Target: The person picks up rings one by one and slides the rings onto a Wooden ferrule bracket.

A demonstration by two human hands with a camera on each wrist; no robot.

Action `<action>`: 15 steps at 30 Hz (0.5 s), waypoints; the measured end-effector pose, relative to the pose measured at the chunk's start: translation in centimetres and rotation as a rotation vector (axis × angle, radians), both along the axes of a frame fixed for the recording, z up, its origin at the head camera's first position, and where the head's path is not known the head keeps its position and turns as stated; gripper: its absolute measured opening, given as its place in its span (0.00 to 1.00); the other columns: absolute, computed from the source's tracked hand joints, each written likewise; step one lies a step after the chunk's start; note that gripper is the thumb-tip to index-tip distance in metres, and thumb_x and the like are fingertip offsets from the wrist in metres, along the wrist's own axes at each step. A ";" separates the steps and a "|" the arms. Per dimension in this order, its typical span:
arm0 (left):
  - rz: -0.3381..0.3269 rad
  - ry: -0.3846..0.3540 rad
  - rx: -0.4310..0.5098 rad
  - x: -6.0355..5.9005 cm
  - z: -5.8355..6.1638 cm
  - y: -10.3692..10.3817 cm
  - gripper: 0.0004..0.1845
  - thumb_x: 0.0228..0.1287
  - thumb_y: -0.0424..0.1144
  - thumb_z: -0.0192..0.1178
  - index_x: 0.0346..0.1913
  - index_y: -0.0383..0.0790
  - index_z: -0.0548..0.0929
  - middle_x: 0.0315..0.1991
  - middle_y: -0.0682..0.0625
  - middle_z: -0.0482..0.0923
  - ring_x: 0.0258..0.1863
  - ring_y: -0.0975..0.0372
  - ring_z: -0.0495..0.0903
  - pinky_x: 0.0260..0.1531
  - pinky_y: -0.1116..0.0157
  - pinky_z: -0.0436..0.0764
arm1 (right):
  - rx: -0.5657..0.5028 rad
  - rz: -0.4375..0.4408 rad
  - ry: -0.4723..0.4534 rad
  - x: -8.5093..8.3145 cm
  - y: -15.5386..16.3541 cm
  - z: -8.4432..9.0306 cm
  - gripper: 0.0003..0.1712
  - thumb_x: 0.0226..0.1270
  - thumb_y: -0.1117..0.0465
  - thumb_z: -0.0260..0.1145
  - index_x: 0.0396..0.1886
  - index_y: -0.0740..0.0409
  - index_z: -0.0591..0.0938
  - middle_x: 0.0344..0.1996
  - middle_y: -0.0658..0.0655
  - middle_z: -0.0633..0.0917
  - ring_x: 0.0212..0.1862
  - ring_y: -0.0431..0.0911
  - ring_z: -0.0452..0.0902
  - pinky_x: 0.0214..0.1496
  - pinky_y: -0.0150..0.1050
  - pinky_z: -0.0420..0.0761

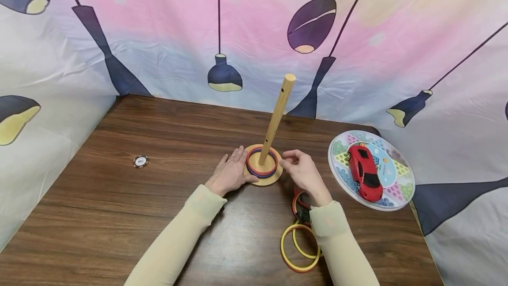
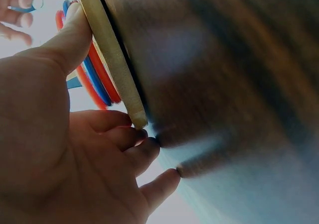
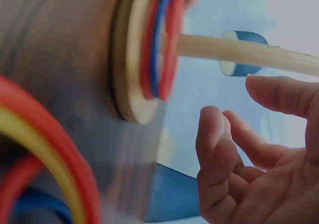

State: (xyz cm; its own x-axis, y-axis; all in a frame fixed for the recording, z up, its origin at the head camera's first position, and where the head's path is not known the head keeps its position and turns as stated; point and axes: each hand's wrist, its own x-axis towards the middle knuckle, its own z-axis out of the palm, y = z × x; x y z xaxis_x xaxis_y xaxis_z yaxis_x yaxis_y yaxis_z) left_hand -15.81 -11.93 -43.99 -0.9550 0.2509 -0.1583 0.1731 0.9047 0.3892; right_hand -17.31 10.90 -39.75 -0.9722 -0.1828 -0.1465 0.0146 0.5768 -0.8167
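A wooden peg [image 1: 276,116] rises from a round wooden base [image 1: 265,182] on the table. Red and blue rings [image 1: 262,173] lie stacked around its foot. My left hand [image 1: 232,174] rests at the base's left side, fingers extended; in the left wrist view its thumb [image 2: 75,37] lies over the base beside the rings and its fingertips touch the table. To the right of the base hovers my right hand [image 1: 303,172], fingers loosely bent with nothing between them. The right wrist view shows it apart from the stacked rings [image 3: 162,50].
Loose yellow and red rings [image 1: 283,250] lie near my right forearm, partly hidden by it. A red toy car [image 1: 364,173] sits on a round patterned board [image 1: 397,204] at the right. On the left lies a poker chip [image 1: 140,161]. A printed cloth [image 1: 166,34] hangs behind the table.
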 end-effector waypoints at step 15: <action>-0.009 -0.002 0.008 -0.1 0.0 -0.2 0.51 0.61 0.61 0.62 0.75 0.32 0.54 0.76 0.37 0.47 0.75 0.50 0.48 0.71 0.47 0.49 | 0.443 0.019 0.118 3.0 6.4 0.0 0.21 0.66 0.53 0.66 0.52 0.64 0.81 0.44 0.62 0.79 0.44 0.54 0.74 0.44 0.51 0.76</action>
State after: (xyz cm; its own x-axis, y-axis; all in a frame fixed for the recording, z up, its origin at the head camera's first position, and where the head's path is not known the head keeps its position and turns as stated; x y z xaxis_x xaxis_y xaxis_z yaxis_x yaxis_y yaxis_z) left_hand -15.87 -12.11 -44.00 -0.9525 0.2603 -0.1581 0.1802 0.9001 0.3967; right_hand -14.36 17.29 -39.73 -0.9839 -0.1458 -0.1035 -0.0778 0.8703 -0.4863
